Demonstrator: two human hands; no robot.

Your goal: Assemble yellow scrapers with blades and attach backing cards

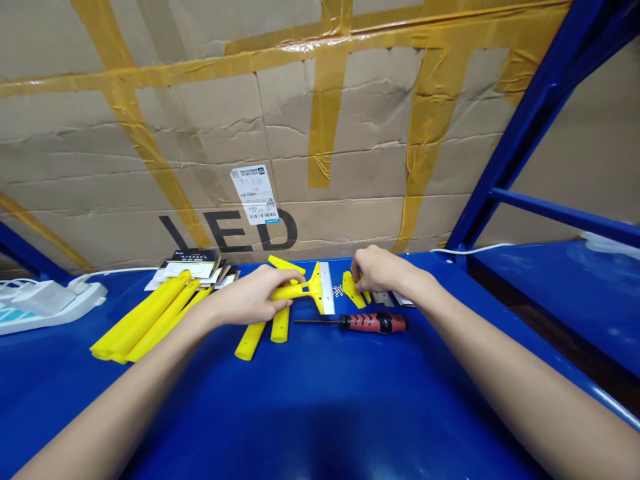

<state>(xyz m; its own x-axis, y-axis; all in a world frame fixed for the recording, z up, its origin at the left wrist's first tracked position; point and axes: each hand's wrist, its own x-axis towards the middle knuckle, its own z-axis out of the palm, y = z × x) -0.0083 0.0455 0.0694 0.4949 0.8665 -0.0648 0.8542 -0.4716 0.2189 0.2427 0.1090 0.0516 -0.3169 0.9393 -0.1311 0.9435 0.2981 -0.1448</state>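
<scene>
My left hand (254, 295) is closed round the handle of a yellow scraper (313, 288), whose wide metal blade (327, 288) points right. Under and beside it lie yellow plastic handles (250, 341). My right hand (380, 268) reaches down with curled fingers onto a small yellow cover plate (351, 291); its fingertips are partly hidden. Tiny silver screws (338, 291) are scattered between the blade and that plate. In front of them a screwdriver (374, 323) with a red and black handle lies flat, its shaft toward the left. Flat metal blades (384, 299) show beneath my right wrist.
To the left, long yellow handles (150, 320) lie beside a stack of printed cards (193, 265). A white power strip (53, 307) with a plug stands at the far left. Behind the blue table (320, 400) rises a taped cardboard box (350, 220). A blue metal frame (505, 160) stands at right.
</scene>
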